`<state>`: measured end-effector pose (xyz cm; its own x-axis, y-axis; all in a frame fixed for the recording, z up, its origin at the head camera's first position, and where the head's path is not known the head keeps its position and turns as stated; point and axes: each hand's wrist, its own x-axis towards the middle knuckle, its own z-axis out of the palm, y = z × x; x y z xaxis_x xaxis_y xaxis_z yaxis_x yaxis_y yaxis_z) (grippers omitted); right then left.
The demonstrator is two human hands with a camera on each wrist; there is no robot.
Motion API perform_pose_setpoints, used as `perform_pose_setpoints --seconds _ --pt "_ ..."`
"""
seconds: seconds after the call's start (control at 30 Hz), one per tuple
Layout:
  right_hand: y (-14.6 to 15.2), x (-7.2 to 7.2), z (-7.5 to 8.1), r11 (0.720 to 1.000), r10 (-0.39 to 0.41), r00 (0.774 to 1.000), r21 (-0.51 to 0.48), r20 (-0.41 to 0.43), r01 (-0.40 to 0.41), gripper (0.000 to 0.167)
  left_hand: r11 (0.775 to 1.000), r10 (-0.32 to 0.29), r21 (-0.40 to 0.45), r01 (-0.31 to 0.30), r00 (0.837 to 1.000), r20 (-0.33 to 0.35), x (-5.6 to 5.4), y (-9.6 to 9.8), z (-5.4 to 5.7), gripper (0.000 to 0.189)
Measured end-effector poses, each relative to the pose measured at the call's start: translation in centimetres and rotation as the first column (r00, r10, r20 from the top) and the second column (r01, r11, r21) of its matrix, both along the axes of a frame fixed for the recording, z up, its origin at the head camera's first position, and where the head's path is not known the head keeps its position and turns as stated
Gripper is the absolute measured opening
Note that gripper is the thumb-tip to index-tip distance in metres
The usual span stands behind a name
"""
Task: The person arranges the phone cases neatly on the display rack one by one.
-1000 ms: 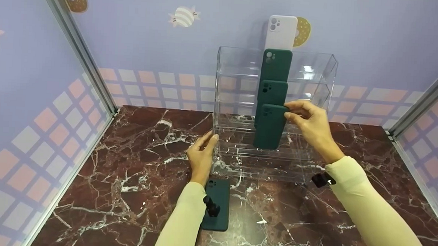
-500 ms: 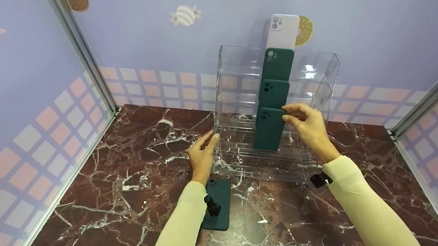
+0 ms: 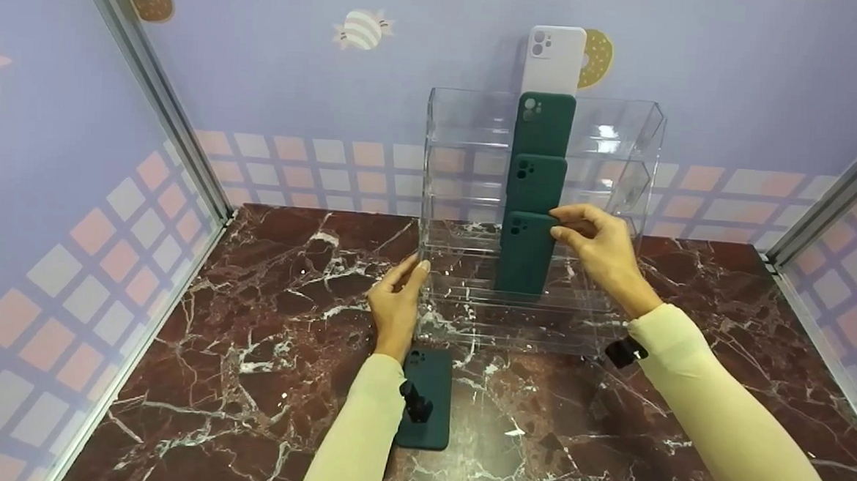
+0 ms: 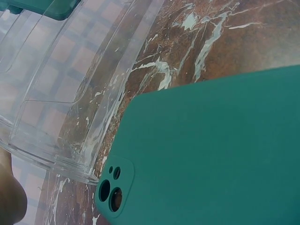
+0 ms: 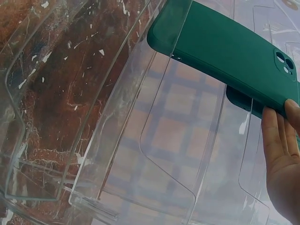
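Note:
A clear tiered rack (image 3: 463,272) stands against the back wall, with phone cases upright in a column. My right hand (image 3: 604,250) pinches the top right corner of the frontmost green phone case (image 3: 524,256), whose lower end sits in a front tier; the right wrist view shows thumb and fingers on this case (image 5: 225,51). Behind it rise two more green cases (image 3: 541,184) and a white case (image 3: 553,60) at the top. My left hand (image 3: 396,305) holds the rack's left side between thumb and fingers. Another green case (image 3: 431,398) lies flat on the table under my left wrist.
The dark red marbled table (image 3: 262,334) runs to a lilac patterned wall (image 3: 297,80) behind the rack. Metal corner posts (image 3: 161,102) and side walls flank both sides. In the left wrist view the flat green case (image 4: 201,150) lies close beside the rack's corner.
My right hand has moved slightly down and left with the front green case, which now stands a little lower and straighter. My left hand stays at the rack's side.

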<state>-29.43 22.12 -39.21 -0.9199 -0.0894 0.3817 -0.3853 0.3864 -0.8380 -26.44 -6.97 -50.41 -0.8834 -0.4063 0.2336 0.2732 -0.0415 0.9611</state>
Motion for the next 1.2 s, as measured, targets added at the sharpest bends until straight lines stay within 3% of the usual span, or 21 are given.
perform_pose_setpoints --seconds 0.7,1.03,1.2 --pt "0.5 -0.4 -1.2 1.000 -0.012 0.996 0.026 -0.087 0.015 0.033 1.000 -0.006 0.021 0.006 1.000 0.002 0.1 0.1 0.1 0.030" --pt "0.4 1.1 -1.1 0.998 -0.049 0.994 -0.050 -0.101 0.044 0.027 1.000 0.000 0.029 0.000 1.000 -0.011 0.1 0.2 0.1 0.030" --pt "0.2 2.2 -1.6 0.996 -0.026 0.996 -0.086 -0.084 0.019 0.025 0.999 -0.007 0.038 0.007 1.000 -0.011 0.0 0.2 0.0 0.030"
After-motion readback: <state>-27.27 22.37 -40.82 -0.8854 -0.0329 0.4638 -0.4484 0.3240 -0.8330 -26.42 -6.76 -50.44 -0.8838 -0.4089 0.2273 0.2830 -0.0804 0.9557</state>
